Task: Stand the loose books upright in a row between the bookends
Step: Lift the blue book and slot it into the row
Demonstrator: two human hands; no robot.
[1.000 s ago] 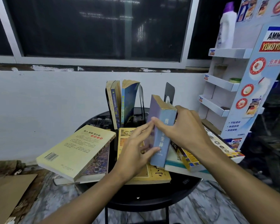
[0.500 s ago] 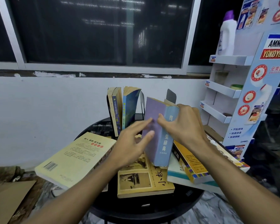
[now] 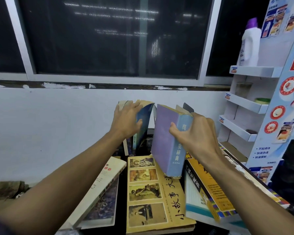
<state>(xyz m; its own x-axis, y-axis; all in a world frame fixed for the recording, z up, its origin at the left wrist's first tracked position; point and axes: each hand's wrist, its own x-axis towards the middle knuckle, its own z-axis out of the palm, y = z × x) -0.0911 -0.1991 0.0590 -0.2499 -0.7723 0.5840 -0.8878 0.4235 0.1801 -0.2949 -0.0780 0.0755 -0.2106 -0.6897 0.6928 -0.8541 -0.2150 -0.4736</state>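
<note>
My right hand grips a thick purple-blue book by its spine, holding it upright and a little tilted above the table. My left hand rests against the upright books at the back, its fingers over their top edges. A dark bookend peeks out behind the held book. Loose books lie flat in front: a yellow picture-cover book, a pale book at left and an orange-covered stack at right.
The books sit on a small round black table against a white wall. A white cardboard display shelf with a white bottle stands close at the right. A dark window is above.
My left hand let go of the purple-blue book and moved up to the standing books. My right hand lifted the book higher and toward the back.
</note>
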